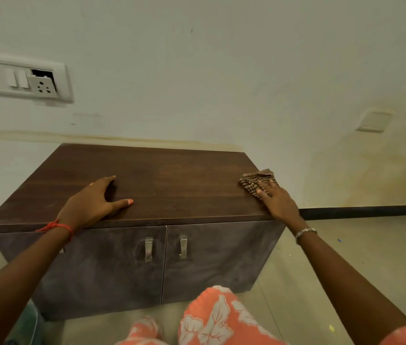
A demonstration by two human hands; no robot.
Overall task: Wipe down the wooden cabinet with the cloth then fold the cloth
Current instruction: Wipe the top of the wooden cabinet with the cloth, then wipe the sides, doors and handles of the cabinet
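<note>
Pale wall (221,70) behind a low wooden cabinet (172,185), with a socket-and-switch panel (20,79) at upper left and tiled floor (346,257) to the right.

The cabinet has a dark plank top and two front doors, each with a metal handle (148,249). The cloth (256,180), a small brown checked piece, lies at the right edge of the top, near the front corner. Its far corner appears to reach or slightly pass that edge.

The right hand (280,204) lies on the cloth with fingers extended, pressing rather than gripping. The left hand (92,202) rests flat on the left half of the top, fingers and thumb spread, holding nothing.

Judged stage: wiping of the top is in progress and folding has not begun.

Risks:
(a) An outward stroke could carry the cloth over the right edge to the floor, because only flat finger pressure holds it.
(b) The cloth looks bunched under the fingers, so each pass probably cleans only a narrow strip and may leave streaks.
(c) The patch under the bracing left hand would stay unwiped unless that hand shifts.
(d) The doors and handles may be skipped if only the top is wiped.
</note>
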